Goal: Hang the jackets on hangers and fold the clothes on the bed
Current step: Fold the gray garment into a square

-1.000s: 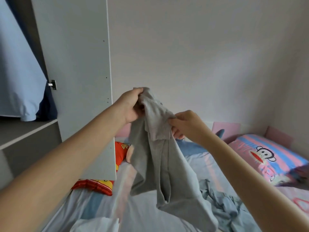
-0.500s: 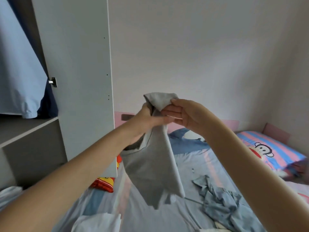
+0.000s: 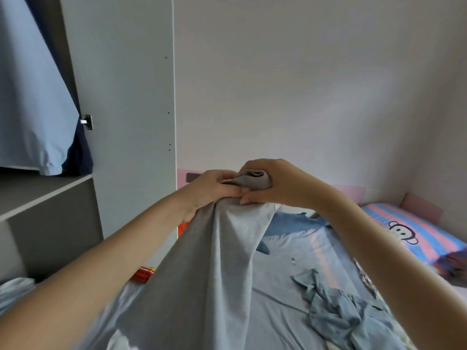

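Note:
A grey garment [image 3: 214,261] hangs from both my hands over the bed [image 3: 290,286], its lower part reaching toward the camera. My left hand [image 3: 209,190] grips its gathered top edge. Right beside it, my right hand [image 3: 275,183] curls round a bunched fold of the same edge. The two hands touch. A crumpled light blue garment [image 3: 343,311] lies on the sheet at the lower right. A light blue jacket [image 3: 32,97] hangs inside the wardrobe at the upper left, with a dark one behind it.
The open wardrobe door [image 3: 126,109] stands left of the bed, with a grey shelf [image 3: 43,190] beneath the hanging clothes. A striped monkey pillow [image 3: 404,231] lies at the right by the pink headboard [image 3: 348,190]. A red cushion [image 3: 145,272] peeks out behind the garment.
Both hands have come together and dropped lower, bunching the garment's top edge. The cloth now hangs closer to the camera and covers more of the bed.

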{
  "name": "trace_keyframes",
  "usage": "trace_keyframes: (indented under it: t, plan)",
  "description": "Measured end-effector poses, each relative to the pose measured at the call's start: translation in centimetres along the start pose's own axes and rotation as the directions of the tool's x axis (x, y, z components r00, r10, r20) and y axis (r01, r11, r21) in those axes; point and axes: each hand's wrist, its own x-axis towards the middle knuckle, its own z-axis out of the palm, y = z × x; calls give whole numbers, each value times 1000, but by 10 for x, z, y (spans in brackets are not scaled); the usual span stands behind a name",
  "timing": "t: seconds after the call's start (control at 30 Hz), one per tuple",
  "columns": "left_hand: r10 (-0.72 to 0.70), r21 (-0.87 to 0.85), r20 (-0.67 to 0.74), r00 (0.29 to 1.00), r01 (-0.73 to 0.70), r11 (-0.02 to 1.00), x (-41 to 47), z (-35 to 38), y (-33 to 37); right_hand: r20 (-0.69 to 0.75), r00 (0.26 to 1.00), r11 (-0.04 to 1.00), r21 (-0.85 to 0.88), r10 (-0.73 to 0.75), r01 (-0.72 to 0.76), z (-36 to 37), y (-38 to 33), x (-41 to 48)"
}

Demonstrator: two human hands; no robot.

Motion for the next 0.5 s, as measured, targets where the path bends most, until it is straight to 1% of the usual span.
trace_keyframes:
  t: [0.1, 0.23, 0.3, 0.37, 0.4, 0.43, 0.5]
  plan:
    - [57, 48, 29, 998, -58, 997, -2, -8, -1, 5, 998, 998, -7, 65, -65, -8, 12, -6]
    - [101, 139, 20, 995, -103, 985, -2, -22, -1, 88, 992, 990, 101, 93, -102, -12, 20, -5]
    - [141, 145, 22, 990, -143, 979, -2, -25, 0, 119, 989, 992, 78, 84, -94, -12, 22, -5]
    - [178, 125, -8, 984, -175, 977, -2, -28, -1, 134, 987, 995, 34, 86, -91, -13, 25, -5]
    - [190, 129, -24, 981, -185, 974, -2, -31, -3, 119, 988, 994, 41, 99, -105, -14, 26, -6]
    - [201, 172, -25, 979, -194, 966, -2, -35, -5, 79, 990, 989, 76, 118, -124, -17, 28, -6]
    - [171, 379, 36, 985, -172, 909, -3, -43, -13, -94, 985, 979, 156, 144, -128, -20, 33, -8]
